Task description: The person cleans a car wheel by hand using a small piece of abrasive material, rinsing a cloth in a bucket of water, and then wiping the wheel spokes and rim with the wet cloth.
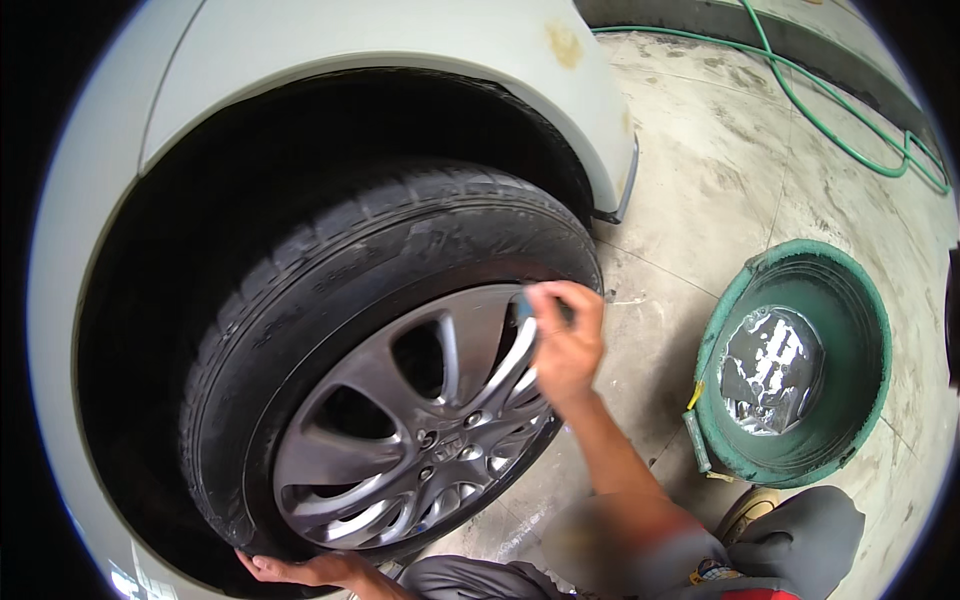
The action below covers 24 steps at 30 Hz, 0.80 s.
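A car wheel with a black rubber tyre (307,292) and a silver-grey alloy rim (431,420) is in front of me, inside a dark wheel arch. At the rim's outer edge, on the right side, is my right hand (574,341). Its fingers pinch a small blue-green object (523,307), too blurred to identify. My left hand (307,570) rests against the lower edge of the tyre at the bottom of the view, with its fingers extended. Nothing shows in it, though the tyre may hide part of the fingers.
White car bodywork (360,30) curves over the wheel, with a brownish stain. A green tub (862,360) holding some liquid stands on the tiled floor (675,225) to the right; a handled tool (697,441) leans at its side. A green hose (817,112) lies at the upper right.
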Tool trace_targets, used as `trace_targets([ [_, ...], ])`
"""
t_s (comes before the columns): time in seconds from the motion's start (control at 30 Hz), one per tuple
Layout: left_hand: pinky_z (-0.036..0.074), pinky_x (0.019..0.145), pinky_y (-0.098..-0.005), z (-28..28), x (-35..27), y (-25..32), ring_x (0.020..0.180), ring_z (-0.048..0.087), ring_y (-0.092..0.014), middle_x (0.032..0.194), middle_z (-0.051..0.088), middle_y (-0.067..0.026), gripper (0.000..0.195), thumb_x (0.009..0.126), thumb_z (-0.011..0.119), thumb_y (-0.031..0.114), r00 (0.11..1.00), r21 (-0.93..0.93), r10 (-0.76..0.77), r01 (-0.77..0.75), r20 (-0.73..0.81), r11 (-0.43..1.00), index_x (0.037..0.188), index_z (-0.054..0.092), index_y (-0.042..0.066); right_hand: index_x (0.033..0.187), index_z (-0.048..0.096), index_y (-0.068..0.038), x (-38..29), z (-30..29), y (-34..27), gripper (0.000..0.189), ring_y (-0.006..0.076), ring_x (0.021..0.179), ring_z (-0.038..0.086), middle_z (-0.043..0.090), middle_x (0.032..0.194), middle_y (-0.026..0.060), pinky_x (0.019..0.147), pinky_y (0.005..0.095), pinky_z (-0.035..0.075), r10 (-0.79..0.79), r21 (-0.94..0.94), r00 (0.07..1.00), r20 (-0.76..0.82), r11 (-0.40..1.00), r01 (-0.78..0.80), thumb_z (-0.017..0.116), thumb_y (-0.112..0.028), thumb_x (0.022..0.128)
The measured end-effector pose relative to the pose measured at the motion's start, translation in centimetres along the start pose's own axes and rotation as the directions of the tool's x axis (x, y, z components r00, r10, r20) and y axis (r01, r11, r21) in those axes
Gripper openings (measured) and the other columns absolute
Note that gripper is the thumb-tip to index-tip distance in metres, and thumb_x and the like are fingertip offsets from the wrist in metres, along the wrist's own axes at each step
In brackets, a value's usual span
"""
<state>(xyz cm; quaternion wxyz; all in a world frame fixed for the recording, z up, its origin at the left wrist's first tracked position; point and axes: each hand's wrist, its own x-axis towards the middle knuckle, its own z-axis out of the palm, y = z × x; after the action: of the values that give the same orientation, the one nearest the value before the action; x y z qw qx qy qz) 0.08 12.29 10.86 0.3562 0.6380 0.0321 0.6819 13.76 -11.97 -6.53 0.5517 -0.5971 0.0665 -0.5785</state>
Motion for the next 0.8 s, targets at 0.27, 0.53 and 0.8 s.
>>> trace_targets([
  [0.27,0.037,0.106,-0.0419,-0.7,0.0,-0.9,0.121,0.048,-0.030,0.131,0.046,-0.0193,0.057,0.100,0.045,0.041,1.000,-0.026,-0.010,0.010,0.002,1.000,0.134,0.043,-0.004,0.112,0.073,-0.009,2.3,2.3,-4.1,0.044,0.0252,0.098,0.057,0.062,0.105,0.0060,0.083,0.0359,0.049,-0.145,0.116,0.989,0.012,0.983,0.142,0.070,0.008,0.072],
  [0.53,0.038,0.105,-0.0419,-0.6,0.5,0.1,0.119,0.049,-0.030,0.129,0.048,-0.0192,0.059,0.099,0.047,0.042,0.994,0.198,0.099,-0.087,-0.055,0.976,0.133,0.044,-0.005,0.113,0.073,-0.008,0.8,1.5,-3.7,0.050,0.0260,0.098,0.056,0.061,0.106,0.0068,0.084,0.0344,0.048,0.085,0.087,0.996,0.005,0.993,-0.085,0.071,0.014,0.067],
  [0.8,0.039,0.105,-0.0420,0.2,0.2,0.4,0.117,0.051,-0.031,0.129,0.049,-0.0201,0.058,0.098,0.049,0.041,0.996,0.086,0.037,-0.030,-0.079,0.996,0.131,0.046,-0.007,0.113,0.072,-0.007,-2.2,-1.6,1.6,0.052,0.0260,0.096,0.056,0.060,0.108,0.0092,0.082,0.0343,0.051,0.175,-0.036,0.985,-0.003,0.984,-0.175,0.071,0.016,0.066],
])
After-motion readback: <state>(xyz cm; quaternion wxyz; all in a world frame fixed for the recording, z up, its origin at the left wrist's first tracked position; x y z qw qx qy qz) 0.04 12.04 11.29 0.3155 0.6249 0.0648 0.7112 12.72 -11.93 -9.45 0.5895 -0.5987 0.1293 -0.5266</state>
